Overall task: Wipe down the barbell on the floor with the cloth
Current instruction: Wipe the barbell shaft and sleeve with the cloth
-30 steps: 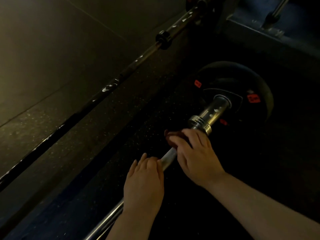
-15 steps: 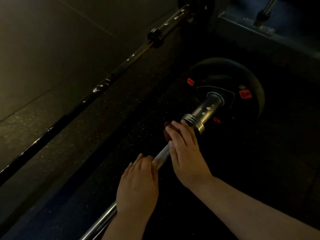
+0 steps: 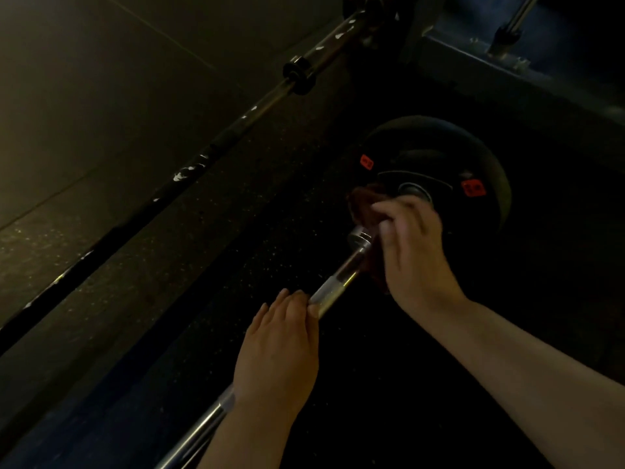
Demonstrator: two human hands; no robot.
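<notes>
My right hand (image 3: 411, 252), bunched around the cloth (image 3: 363, 206), has slid past the collar onto the sleeve by the plate (image 3: 439, 170); my left hand (image 3: 280, 346) lies flat, steadying the barbell (image 3: 338, 282) nearer me. Shaft's end looks done.

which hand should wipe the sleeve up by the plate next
Right. The right hand already holds the cloth at the sleeve, next to the plate. The left hand is bare and rests lower on the bar, probably steadying it.
</notes>
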